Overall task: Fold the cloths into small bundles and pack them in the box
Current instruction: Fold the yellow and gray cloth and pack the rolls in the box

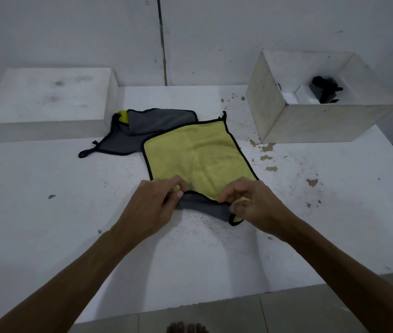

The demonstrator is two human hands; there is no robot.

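White chipped surface (46, 188), head view. Yellow cloth (198, 152) spread at centre, near edge turned grey side up, pinched by left hand (152, 203) and right hand (250, 203). Second cloth (147, 126), grey, crumpled, far left, touching. Open box (310, 121) far right. White block (44, 102) far left.

The near corners of the yellow cloth (198, 152) vanish under the left hand (152, 203) and right hand (253, 205) at the frame's centre. The grey cloth (147, 126), upper centre, is partly hidden beneath it. Inside the open box (310, 121), upper right, sits a dark thing (325, 88) — too small to make out. Both forearms run off the lower edge, and toes (186, 328) are cut off at bottom centre.
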